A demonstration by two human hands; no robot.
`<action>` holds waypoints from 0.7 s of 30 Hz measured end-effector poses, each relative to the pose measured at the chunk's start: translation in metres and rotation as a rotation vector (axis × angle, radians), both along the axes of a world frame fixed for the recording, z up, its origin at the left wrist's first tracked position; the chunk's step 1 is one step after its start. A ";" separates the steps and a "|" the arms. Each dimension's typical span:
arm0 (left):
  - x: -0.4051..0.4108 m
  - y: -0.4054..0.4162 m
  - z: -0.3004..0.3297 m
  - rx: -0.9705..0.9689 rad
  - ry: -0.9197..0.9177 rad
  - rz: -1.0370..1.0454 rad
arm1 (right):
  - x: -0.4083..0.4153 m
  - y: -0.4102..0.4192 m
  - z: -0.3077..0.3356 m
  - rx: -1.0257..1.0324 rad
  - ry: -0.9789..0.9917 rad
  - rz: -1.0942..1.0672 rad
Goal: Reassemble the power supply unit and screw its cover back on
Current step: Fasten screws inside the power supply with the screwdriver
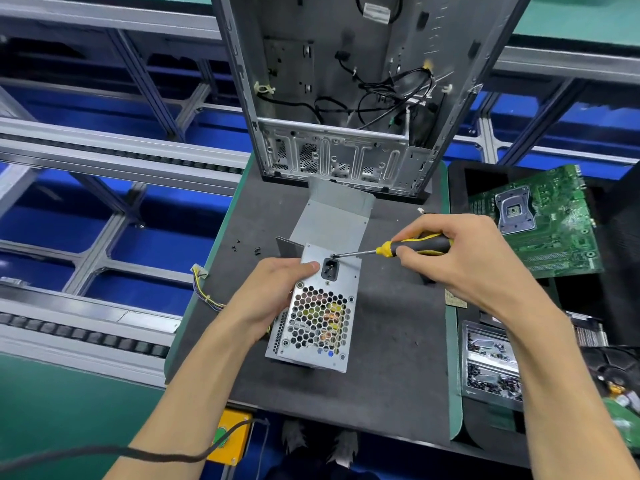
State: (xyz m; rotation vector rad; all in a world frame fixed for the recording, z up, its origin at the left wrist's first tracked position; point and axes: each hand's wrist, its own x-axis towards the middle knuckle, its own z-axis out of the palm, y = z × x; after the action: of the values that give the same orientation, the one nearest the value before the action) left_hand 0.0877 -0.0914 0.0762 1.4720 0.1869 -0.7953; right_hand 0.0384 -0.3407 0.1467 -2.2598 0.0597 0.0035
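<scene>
A silver power supply unit [320, 320] stands on the dark mat, its honeycomb grille and black power socket [329, 269] facing me. My left hand [277, 289] grips its left side, thumb beside the socket. My right hand [460, 258] holds a black-and-yellow screwdriver [412, 247]; its tip meets a screw at the socket's upper right corner. The unit's bent metal cover [330, 216] lies behind it on the mat. Loose black screws [246, 249] lie to the left.
An open grey computer case [346, 98] stands at the mat's far edge. A green motherboard [540, 220] lies at the right, with a clear parts tray [491, 365] of screws below it. A wire bundle [204, 289] hangs off the left edge. Conveyor rails run at the left.
</scene>
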 end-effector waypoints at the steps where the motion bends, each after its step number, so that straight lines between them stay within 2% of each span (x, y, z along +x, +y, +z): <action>1: 0.000 0.000 0.000 -0.007 0.000 0.000 | 0.000 0.000 0.000 0.002 0.003 0.000; 21: -0.001 -0.004 -0.001 -0.019 0.014 0.004 | 0.000 -0.002 -0.001 -0.007 0.000 -0.026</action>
State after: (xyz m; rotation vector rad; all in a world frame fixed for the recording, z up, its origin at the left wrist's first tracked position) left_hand 0.0864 -0.0951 0.0751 1.4481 0.1921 -0.8028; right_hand 0.0388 -0.3430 0.1456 -2.2660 0.0893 -0.0108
